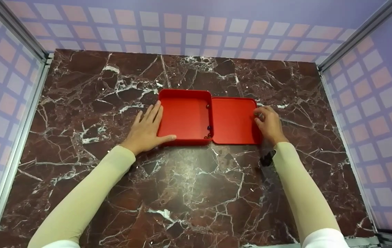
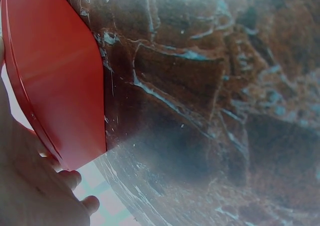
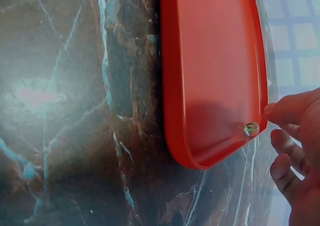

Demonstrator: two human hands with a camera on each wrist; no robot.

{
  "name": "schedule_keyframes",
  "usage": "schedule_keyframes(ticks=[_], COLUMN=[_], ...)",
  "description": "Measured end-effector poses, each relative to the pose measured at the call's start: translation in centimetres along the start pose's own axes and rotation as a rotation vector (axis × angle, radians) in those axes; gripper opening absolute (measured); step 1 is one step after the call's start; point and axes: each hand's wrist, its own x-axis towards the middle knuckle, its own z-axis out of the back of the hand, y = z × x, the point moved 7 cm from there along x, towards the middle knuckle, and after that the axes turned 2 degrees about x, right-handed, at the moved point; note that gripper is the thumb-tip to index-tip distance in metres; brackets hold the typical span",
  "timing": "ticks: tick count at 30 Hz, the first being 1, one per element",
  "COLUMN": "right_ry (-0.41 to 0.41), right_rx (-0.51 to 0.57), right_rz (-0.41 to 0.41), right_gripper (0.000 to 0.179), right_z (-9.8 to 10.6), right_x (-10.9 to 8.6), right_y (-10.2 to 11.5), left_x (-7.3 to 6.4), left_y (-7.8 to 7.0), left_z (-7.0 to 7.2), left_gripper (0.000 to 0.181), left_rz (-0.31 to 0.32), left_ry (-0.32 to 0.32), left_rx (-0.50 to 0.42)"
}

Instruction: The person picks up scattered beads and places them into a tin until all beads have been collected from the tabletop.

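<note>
A square red box stands open-topped on the table. My left hand rests against its left side, fingers straight along the wall and thumb over the front rim. In the left wrist view, some fingers lie along the box's outer edge. Several small dark marbles sit along the box's right wall. Beside the box lies a shallow red lid, rim up. At its right edge is my right hand, fingers loosely bent. A clear glass marble lies inside the lid's rim, close to the fingertips and apparently not gripped.
The dark red marbled table has white veins and tiny pale specks. Checkered panels enclose its back and sides, with metal posts at the corners. A small black device is at the right wrist.
</note>
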Motion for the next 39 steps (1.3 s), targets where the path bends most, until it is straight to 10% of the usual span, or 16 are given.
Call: schedule_keyframes(ticks=[39], right_ry=[0.057], right_rx=[-0.151], right_rz=[-0.025], right_gripper=[0.025], right_z=[-1.3], right_x=[1.8], right_y=[-1.6], left_x=[0.1], left_y=[0.2], left_z=[-0.4], left_gripper=[0.111], left_rz=[0.005], left_ry=[-0.002], left_rx=[0.000])
